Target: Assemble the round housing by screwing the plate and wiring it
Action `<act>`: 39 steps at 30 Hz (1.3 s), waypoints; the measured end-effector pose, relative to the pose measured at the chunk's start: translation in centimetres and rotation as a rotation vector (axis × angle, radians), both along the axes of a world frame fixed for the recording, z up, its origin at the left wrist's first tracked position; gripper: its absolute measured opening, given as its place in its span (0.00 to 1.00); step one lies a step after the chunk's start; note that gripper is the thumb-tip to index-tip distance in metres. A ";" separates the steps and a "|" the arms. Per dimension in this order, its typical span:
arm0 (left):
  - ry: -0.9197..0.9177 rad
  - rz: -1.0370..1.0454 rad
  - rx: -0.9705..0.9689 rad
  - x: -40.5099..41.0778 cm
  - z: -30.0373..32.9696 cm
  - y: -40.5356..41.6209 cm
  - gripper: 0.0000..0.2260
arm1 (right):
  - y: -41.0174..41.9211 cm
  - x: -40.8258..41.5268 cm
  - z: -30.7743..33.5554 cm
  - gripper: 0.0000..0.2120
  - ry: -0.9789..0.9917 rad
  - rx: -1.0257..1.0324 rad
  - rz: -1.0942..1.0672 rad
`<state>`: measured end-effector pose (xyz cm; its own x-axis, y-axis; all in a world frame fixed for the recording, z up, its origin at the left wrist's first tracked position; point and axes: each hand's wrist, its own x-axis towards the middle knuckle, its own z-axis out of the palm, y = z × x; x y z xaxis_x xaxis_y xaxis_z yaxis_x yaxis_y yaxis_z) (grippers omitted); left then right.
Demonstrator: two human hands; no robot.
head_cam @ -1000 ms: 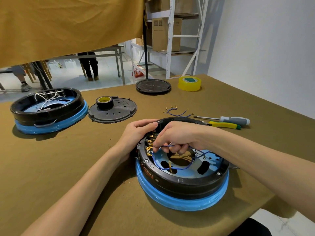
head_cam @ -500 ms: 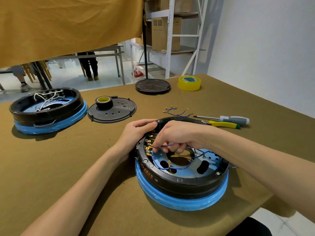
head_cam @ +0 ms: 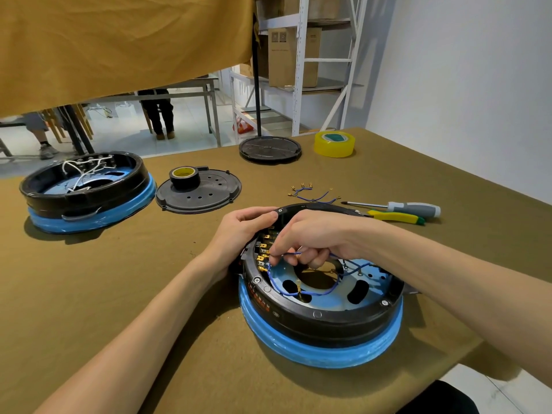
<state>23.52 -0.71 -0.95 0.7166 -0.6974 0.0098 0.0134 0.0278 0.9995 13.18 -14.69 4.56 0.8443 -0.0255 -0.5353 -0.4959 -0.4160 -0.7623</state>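
Right hand [head_cam: 310, 237] pinches a thin blue wire [head_cam: 310, 292] right by the row of brass terminals [head_cam: 262, 255] inside the housing [head_cam: 322, 312], while the left hand [head_cam: 242, 231] grips its far-left rim. The housing's a round black ring with a blue band around the base and a blue plate [head_cam: 331, 297] with holes inside. It sits on the olive table [head_cam: 119, 294], near the front edge.
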 end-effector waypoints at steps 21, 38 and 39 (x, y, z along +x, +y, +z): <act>-0.287 0.091 0.174 -0.7 0.0 -0.7 0.22 | 1.2 -1.3 -0.2 0.08 -0.217 -0.180 -0.017; -0.326 0.131 0.199 -1.1 0.4 -0.9 0.20 | 1.4 -2.3 -1.8 0.03 -0.690 -0.646 0.081; -0.309 0.123 0.222 -1.3 0.7 -0.8 0.20 | 1.3 -2.5 -1.6 0.03 -0.689 -0.667 0.096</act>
<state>22.23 -1.46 -0.25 0.7820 -0.6158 0.0965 -0.2788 -0.2070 0.9378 10.65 -13.38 2.96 0.9822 -0.0601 0.1781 0.0304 -0.8844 -0.4656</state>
